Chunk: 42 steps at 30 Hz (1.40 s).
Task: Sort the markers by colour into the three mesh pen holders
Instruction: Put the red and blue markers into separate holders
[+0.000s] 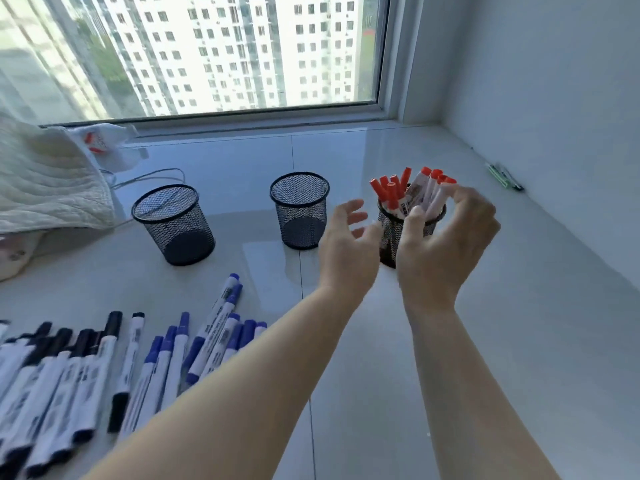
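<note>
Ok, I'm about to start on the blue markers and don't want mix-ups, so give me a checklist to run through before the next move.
1. Red-capped markers all in the right black mesh pen holder: ok, none seen elsewhere.
2. Middle black mesh holder empty: ok.
3. Left black mesh holder empty: ok.
4. Left hand free: ok, fingers relaxed.
5. Right hand free: cannot tell, fingers curl at the red markers.
6. Blue-capped markers separate from black-capped markers: ok, grouped side by side.
</note>
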Each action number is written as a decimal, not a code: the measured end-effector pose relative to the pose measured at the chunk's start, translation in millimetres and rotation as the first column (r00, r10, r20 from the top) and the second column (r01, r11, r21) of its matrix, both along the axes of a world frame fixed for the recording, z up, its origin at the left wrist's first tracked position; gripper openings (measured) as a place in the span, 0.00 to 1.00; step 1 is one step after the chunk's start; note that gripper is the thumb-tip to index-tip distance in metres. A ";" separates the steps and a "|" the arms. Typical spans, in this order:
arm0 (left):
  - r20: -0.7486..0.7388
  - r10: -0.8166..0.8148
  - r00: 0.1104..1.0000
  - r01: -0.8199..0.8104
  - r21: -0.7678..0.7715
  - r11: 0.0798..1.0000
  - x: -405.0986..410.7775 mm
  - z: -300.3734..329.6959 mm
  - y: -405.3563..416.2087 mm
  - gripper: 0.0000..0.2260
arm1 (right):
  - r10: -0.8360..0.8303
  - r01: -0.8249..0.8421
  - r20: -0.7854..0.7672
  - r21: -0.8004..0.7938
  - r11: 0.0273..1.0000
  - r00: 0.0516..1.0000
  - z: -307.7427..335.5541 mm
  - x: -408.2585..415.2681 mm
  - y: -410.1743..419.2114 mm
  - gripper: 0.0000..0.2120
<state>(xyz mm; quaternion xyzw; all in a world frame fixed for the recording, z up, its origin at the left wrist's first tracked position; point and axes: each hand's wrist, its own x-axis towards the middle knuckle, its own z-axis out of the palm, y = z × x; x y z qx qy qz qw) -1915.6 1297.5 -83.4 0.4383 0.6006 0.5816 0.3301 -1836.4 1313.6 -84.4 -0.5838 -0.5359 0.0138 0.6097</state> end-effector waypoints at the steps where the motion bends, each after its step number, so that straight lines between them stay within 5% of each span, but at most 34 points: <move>1: -0.046 -0.007 0.999 0.007 0.000 1.000 -4.6 -0.1 -13.8 0.10 | 0.021 -0.021 -0.018 -0.022 1.000 1.000 -3.0 -5.3 -10.6 0.15; 4: -0.172 0.010 0.985 -0.014 -0.023 1.000 -28.3 -0.5 -55.5 0.07 | 0.150 -0.173 -0.124 -0.205 0.963 0.981 -17.2 -28.7 -45.5 0.12; 10: -0.104 0.105 0.989 -0.122 -0.176 0.977 -81.6 -4.8 -124.0 0.09 | 0.393 -0.411 -0.128 -0.392 0.823 0.910 -41.5 -75.6 -107.9 0.13; 15: -0.315 0.153 0.937 -0.237 -0.248 0.939 -121.7 -17.5 -165.4 0.04 | 0.500 -0.470 -0.077 -0.487 0.736 0.863 -51.2 -103.9 -135.8 0.13; 22: -0.802 0.080 0.592 -0.377 -0.189 0.907 -166.3 -28.4 -198.0 0.11 | 0.477 -0.325 0.120 -0.588 0.741 0.871 -64.5 -125.9 -160.6 0.17; 29: -0.917 -0.136 0.375 -0.427 -0.301 0.853 -176.0 -37.2 -198.4 0.22 | 0.518 -0.197 0.283 -0.698 0.688 0.807 -58.6 -134.7 -152.2 0.24; 37: -0.889 -0.180 0.421 -0.484 -0.388 0.784 -173.1 -37.2 -180.3 0.25 | 0.568 -0.141 0.345 -0.754 0.642 0.747 -57.5 -135.6 -147.4 0.24; 42: -0.801 -0.205 0.562 -0.478 -0.517 0.710 -166.7 -40.3 -168.9 0.23 | 0.586 -0.111 0.375 -0.770 0.629 0.718 -56.6 -129.3 -144.9 0.22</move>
